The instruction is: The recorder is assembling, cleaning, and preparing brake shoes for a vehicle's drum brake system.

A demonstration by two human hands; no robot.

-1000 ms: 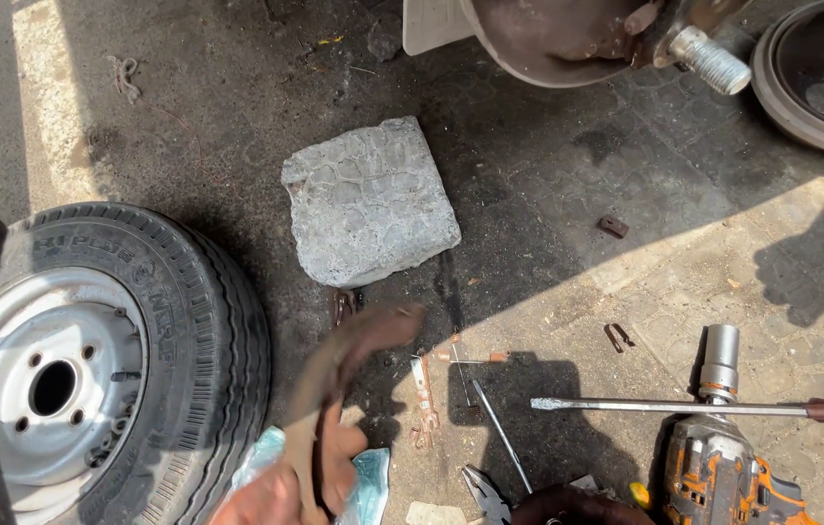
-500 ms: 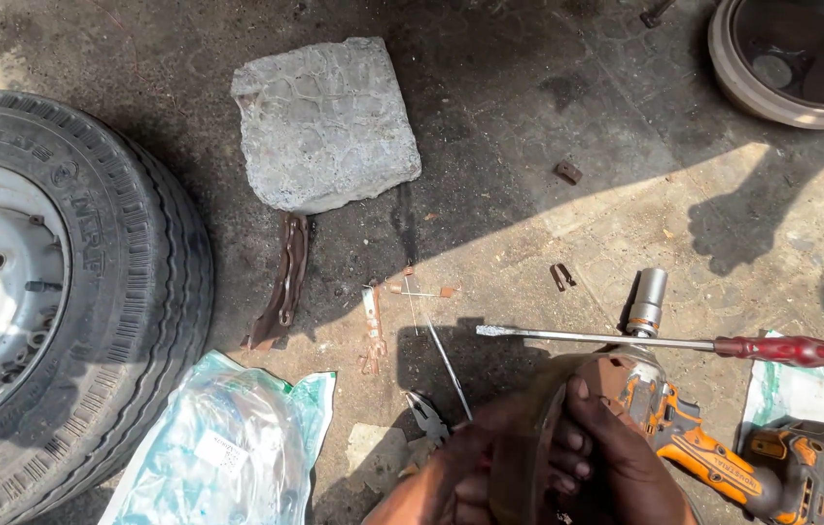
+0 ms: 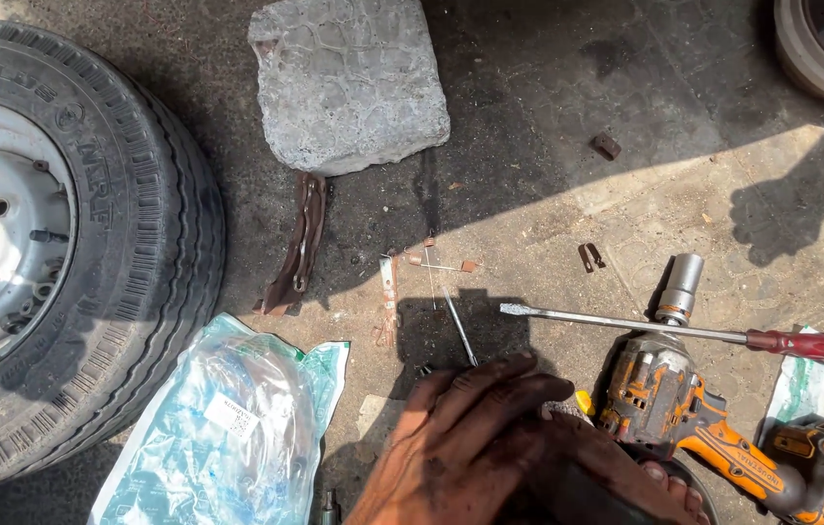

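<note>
Low in the frame, the left hand (image 3: 465,437) lies open; the right hand's (image 3: 626,481) grip I cannot tell. Nearby screwdriver (image 3: 645,326) tip could jab them.

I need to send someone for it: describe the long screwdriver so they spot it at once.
Start at the orange impact wrench on the ground at lower right. Across its top lies the screwdriver, flat tip pointing left. Its red handle and long thin shaft set it apart.

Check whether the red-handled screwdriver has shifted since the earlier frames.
No. The red-handled screwdriver keeps its place below-right of the stone block; only the camera shifted.
</note>
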